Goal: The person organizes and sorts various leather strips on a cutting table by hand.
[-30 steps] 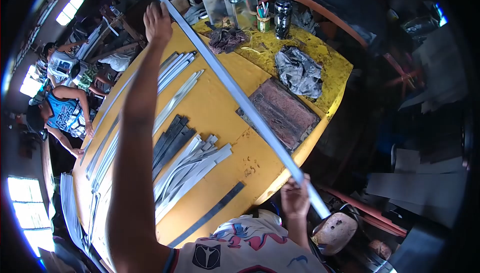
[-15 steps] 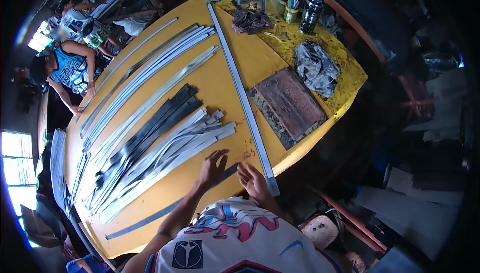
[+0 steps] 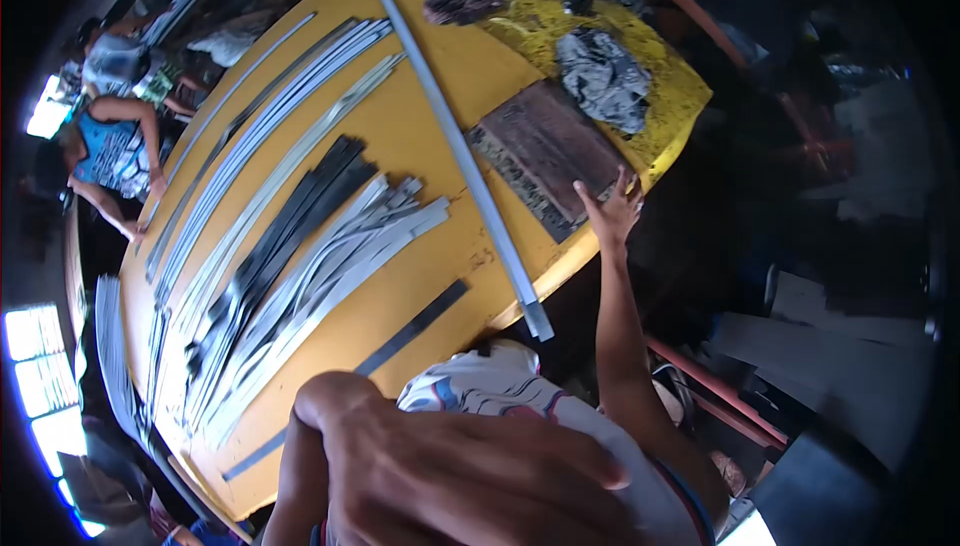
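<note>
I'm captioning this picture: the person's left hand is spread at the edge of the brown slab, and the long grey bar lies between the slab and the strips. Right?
Not quite: the head view shows the right hand spread at the edge of the brown slab; the left hand is nearer the camera. The long grey bar does lie between the slab and the strips.

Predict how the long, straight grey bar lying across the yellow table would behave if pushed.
The bar would likely stay stiff: it looks straight, even where one end juts past the table. Its flat face suggests sliding over rolling; its length may make it pivot.
</note>
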Tool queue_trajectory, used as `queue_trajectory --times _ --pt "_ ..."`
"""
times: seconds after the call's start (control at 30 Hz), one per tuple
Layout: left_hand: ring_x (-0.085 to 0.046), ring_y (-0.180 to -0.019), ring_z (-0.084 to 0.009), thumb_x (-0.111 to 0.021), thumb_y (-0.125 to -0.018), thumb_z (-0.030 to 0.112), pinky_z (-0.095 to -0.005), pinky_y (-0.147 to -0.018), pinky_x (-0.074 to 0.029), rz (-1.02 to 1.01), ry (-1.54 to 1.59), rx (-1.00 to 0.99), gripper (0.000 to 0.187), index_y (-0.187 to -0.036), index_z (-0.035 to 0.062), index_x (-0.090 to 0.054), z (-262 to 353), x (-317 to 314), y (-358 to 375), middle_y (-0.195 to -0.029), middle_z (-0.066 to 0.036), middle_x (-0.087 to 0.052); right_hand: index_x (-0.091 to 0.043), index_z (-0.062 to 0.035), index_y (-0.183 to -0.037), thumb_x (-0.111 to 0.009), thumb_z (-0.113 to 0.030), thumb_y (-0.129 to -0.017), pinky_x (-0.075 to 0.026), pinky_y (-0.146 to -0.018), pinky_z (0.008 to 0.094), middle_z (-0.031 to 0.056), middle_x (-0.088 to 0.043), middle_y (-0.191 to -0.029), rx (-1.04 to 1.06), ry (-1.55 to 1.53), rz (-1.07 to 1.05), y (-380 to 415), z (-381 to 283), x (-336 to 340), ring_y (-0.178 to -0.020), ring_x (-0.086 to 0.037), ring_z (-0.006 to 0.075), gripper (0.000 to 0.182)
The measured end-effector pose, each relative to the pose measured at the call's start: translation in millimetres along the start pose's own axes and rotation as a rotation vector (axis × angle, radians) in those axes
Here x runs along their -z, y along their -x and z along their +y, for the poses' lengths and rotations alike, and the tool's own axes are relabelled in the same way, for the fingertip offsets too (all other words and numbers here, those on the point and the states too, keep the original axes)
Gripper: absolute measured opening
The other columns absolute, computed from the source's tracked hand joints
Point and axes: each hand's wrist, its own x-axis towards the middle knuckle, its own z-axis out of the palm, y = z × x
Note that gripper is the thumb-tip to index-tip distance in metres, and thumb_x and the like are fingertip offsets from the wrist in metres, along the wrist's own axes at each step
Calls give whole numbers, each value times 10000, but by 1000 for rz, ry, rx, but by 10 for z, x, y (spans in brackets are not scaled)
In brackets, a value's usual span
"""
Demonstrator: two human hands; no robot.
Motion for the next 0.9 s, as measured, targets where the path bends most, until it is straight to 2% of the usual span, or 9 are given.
queue_trajectory --times 0.03,0.1,0.17,0.3,0.47,0.63,0.7,0.8,0.9 --pt "-654 -1058 -327 -514 -1038 250 -462 -913 -517 -87 31 -32 304 -1066 4 -691 -41 215 -64 -1142 -180 -670 -452 -65 -1472 -668 -750 -760 -343 -1127 564 239 -399 -1516 -34 -26 -19 -41 39 -62 -1393 -380 428 1012" --pt "-653 -1108 -318 -411 -1071 169 -469 -936 -517 -38 -222 403 276 -1259 17 -543 -17 653 402 -1218 -204 -644 -447 -34 -1472 -632 -728 -812 -343 -1139 533 238 -401 -1530 -37 -54 -19 -254 158 -129 -1403 -382 419 975" --pt "-615 -1171 -279 -439 -1045 125 -425 -995 -488 476 -69 715 391 -1414 -1 -463 -520 808 516 -1243 -187 -645 -437 1 -1474 -578 -700 -868 -341 -1148 501 234 -424 -1525 -16 -85 -76 -422 257 -304 -1413 -387 409 937" --pt "-607 -1164 -270 -598 -992 315 -399 -993 -480 757 -658 1254 568 -1441 5 -437 -2208 1442 2446 -1363 -173 -556 -472 19 -1439 -558 -674 -892 -342 -1133 530 225 -483 -1474 19 -52 -25 -592 126 -523 -1363 -437 418 887" --pt "-415 -1314 -448 -653 -939 340 -458 -1101 -361 776 -1149 1250 800 -1502 -73 -263 -2903 1325 2875 -1443 -315 -359 -417 -12 -1489 -573 -715 -848 -316 -1132 571 200 -442 -1513 -25 43 -53 -609 51 -498 -1392 -406 397 965" --pt "-416 -1287 -459 -674 -922 311 -485 -1092 -349 885 -1127 1070 806 -1497 -80 -269 -3110 1375 2912 -1430 -323 -366 -306 -59 -1558 -553 -787 -816 -273 -1182 524 200 -347 -1578 -91 90 -339 -763 11 -350 -1448 -343 377 1068" --pt "-409 -1284 -469 -700 -910 323 -511 -1084 -345 907 -1383 1057 827 -1494 -84 -279 -3172 1312 2853 -1420 -331 -374 -269 -71 -1572 -569 -786 -809 -266 -1187 522 212 -334 -1582 -100 111 -359 -826 -9 -367 -1458 -325 389 1088" --pt "-376 -1308 -468 -627 -958 415 -537 -1105 -301 1017 -1421 939 798 -1506 -66 -304 -3300 1177 2808 -1435 -325 -368 -150 -123 -1604 -665 -793 -731 -285 -1180 513 284 -261 -1590 -172 117 -495 -985 -36 -308 -1461 -295 439 1215" --pt "-355 -1325 -463 -580 -980 454 -537 -1118 -284 1032 -1442 892 789 -1516 -54 -300 -3283 1105 2763 -1452 -312 -361 -123 -139 -1606 -732 -791 -658 -299 -1168 535 331 -234 -1579 -256 -84 -257 -1341 81 -388 -1463 -273 467 1303"
